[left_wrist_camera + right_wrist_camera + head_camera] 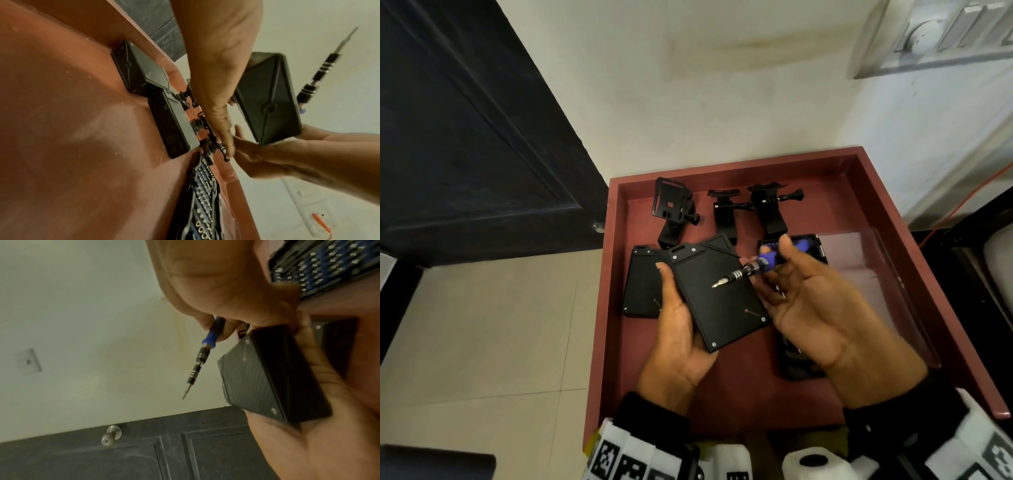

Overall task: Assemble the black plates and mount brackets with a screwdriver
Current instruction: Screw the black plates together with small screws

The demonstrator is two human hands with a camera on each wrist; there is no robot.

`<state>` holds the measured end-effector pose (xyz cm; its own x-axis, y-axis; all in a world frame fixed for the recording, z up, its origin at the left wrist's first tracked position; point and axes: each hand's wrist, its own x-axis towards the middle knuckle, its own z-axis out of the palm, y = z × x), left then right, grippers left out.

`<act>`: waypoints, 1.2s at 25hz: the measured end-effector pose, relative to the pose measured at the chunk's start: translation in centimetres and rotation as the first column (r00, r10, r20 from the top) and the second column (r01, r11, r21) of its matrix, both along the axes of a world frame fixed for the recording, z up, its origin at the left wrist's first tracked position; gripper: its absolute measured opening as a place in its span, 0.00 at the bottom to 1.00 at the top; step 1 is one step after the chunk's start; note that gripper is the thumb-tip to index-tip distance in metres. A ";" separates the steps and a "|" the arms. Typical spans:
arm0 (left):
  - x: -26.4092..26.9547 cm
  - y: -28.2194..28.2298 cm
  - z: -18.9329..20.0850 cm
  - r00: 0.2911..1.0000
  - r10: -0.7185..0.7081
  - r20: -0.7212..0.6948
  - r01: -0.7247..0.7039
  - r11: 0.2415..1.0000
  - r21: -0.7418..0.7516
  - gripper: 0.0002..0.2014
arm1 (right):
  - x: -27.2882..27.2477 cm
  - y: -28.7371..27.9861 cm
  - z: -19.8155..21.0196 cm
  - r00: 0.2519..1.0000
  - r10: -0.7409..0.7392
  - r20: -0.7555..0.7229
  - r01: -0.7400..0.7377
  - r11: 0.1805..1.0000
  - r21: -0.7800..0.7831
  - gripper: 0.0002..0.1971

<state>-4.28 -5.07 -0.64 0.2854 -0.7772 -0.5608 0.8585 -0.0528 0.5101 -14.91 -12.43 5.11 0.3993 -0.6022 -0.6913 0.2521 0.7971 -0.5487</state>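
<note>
Left hand [681, 329] grips black plate [717, 294]; right hand [822, 301] pinches screwdriver [746, 272], handle half hidden; bit case [202, 199] mostly covered.

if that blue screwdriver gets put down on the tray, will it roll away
Probably it would roll a bit: the screwdriver has a round, slim shaft and collar. The tray has raised walls, so it should stay inside. It looks light; the right hand pinches it with a few fingers.
</note>
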 end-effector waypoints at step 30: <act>1.6 -0.4 -0.5 0.974 -0.072 0.216 0.060 0.996 0.061 0.47 | 1.0 -0.7 0.3 1.000 -0.025 0.004 0.018 0.561 -0.828 0.11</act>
<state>-2.64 -5.51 -1.10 0.3542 -0.7687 -0.5325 0.7208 -0.1384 0.6792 -13.88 -13.09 5.36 0.3758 -0.9199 0.1119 0.2561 -0.0130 -0.9666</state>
